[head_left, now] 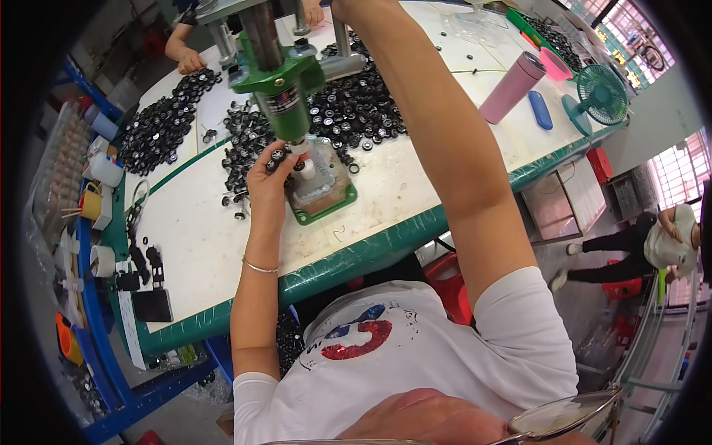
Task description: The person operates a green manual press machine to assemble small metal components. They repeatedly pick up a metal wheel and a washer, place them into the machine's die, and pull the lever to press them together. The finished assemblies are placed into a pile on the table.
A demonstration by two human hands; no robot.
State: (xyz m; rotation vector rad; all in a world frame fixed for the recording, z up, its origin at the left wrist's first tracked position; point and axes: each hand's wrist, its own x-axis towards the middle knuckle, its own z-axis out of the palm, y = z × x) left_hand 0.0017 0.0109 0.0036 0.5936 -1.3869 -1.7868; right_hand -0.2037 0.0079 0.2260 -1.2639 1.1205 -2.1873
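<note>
My left hand (263, 182), with a thin bracelet at its wrist, is closed around a few small black wheels (277, 157). Its fingertips are at the gap under the ram of a green bench press (288, 107). Below the ram, a short white post (307, 171) stands on the press's base (326, 208). My right arm (445, 141) reaches up past the press to the top of the picture. Only a sliver of my right hand (347, 6) shows beside the press's upper metal parts; its fingers are hidden.
Heaps of black wheels (159, 130) cover much of the white table. A pink bottle (513, 87), a blue case (540, 110) and a green fan (601, 95) stand to the right. Across the table is another person's hand (190, 62). A black box (152, 305) lies near the left edge.
</note>
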